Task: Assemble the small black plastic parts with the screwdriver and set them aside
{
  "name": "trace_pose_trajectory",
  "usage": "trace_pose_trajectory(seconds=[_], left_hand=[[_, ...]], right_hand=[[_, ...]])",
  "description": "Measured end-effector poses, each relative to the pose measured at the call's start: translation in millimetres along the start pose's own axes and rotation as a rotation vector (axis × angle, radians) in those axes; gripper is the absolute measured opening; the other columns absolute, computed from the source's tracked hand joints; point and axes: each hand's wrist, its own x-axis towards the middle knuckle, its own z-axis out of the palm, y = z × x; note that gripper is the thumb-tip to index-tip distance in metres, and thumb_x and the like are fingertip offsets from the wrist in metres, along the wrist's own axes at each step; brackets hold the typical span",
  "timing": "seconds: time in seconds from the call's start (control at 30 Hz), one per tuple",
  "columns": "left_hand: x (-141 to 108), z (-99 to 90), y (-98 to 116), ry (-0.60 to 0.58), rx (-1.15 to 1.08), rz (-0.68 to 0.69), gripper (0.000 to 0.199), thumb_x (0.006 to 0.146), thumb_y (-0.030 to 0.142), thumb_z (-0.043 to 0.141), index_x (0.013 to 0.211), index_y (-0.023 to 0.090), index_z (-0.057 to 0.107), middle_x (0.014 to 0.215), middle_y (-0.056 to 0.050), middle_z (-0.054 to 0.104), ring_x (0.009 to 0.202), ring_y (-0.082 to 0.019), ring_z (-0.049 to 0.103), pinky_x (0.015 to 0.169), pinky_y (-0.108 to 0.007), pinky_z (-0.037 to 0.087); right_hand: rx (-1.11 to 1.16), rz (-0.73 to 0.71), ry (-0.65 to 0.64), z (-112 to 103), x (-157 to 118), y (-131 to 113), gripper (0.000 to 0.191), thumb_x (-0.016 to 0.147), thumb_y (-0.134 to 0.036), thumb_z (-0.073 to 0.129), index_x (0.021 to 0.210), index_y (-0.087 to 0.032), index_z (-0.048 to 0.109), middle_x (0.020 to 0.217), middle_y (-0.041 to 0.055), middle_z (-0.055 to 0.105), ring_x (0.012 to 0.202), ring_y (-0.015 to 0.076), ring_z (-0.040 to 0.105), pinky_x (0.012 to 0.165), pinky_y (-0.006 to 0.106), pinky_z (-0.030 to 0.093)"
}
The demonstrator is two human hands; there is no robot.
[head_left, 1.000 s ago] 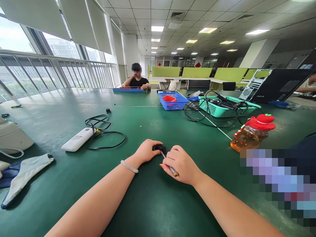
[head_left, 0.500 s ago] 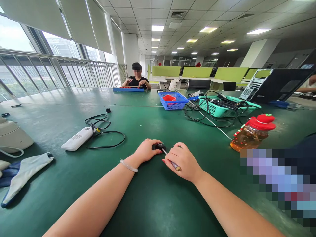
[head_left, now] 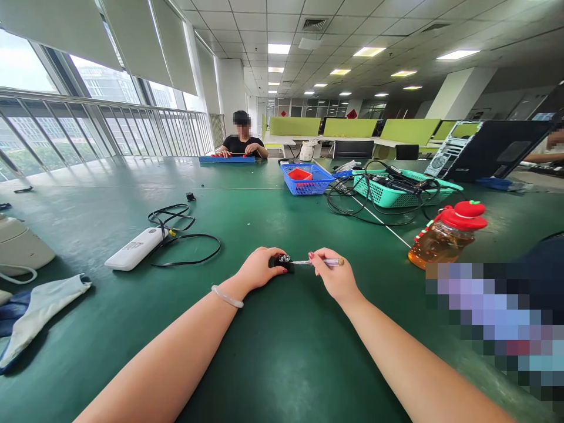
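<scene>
On the green table, my left hand [head_left: 259, 267] is closed around a small black part [head_left: 289, 268] with a silvery, detailed top. Its exact kind is too small to make out, and my fingers hide its left side. My right hand [head_left: 333, 276] grips a slim screwdriver [head_left: 303, 262] between thumb and fingers. The tool lies almost level, its thin metal shaft pointing left and its tip at the right side of the black part. I cannot tell whether the tip touches it.
A white power bank [head_left: 137, 249] with a black cable lies left, near a glove [head_left: 48, 305]. Ahead are a blue basket [head_left: 308, 187] and a green basket [head_left: 388, 198] of cables. A red-lidded bottle [head_left: 445, 238] stands right. Another person [head_left: 242, 144] sits across the table.
My right hand has swung the screwdriver from a slant toward me to nearly level, its handle now to the right. The left hand still holds the black part.
</scene>
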Motion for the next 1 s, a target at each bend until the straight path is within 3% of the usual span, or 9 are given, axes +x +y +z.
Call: trace_pose_trajectory(seconds=[0.17,0.3,0.47,0.73,1.0], left_hand=[[0.0,-1.2,1.0,-0.009,0.000,-0.013,0.038,0.079,0.040,0.068,0.115,0.028,0.068,0.109,-0.003,0.072,0.107,-0.025,0.062,0.096,-0.038,0.050],[0.0,-1.2,0.9,-0.020,0.001,-0.024,0.039,0.079,0.041,0.067,0.116,0.029,0.067,0.110,-0.003,0.071,0.107,-0.026,0.061,0.096,-0.039,0.050],[-0.7,-1.6,2.0,-0.016,-0.001,-0.023,0.037,0.079,0.039,0.067,0.114,0.029,0.068,0.109,-0.003,0.072,0.107,-0.026,0.061,0.096,-0.039,0.050],[-0.6,-1.3,1.7,-0.016,0.003,-0.010,0.038,0.078,0.039,0.067,0.114,0.028,0.068,0.108,-0.004,0.072,0.106,-0.025,0.061,0.096,-0.038,0.050],[-0.7,-1.4,1.9,-0.011,-0.003,-0.003,0.039,0.078,0.039,0.068,0.115,0.028,0.068,0.108,-0.004,0.072,0.107,-0.026,0.062,0.097,-0.039,0.050]], right_hand=[[0.368,0.241,0.088,1.7,8.1,13.9,0.039,0.070,-0.056,0.074,0.073,-0.021,0.058,0.053,-0.0036,0.052,0.053,0.0138,0.051,0.059,0.030,0.043],[0.490,0.320,0.139,2.4,9.6,17.4,0.040,0.063,-0.052,0.080,0.072,-0.020,0.059,0.056,-0.0044,0.052,0.053,0.0120,0.049,0.060,0.030,0.045],[0.512,0.327,0.134,2.2,9.9,18.8,0.039,0.062,-0.051,0.081,0.073,-0.020,0.060,0.057,-0.0051,0.052,0.053,0.0115,0.049,0.063,0.030,0.045],[0.288,0.226,-0.098,4.2,5.4,14.7,0.034,0.072,-0.053,0.072,0.079,-0.020,0.064,0.058,-0.0021,0.058,0.061,0.0164,0.055,0.068,0.032,0.042],[0.388,0.195,-0.011,1.3,7.2,13.2,0.032,0.072,-0.051,0.072,0.077,-0.021,0.063,0.060,-0.0022,0.056,0.058,0.0153,0.054,0.065,0.032,0.045]])
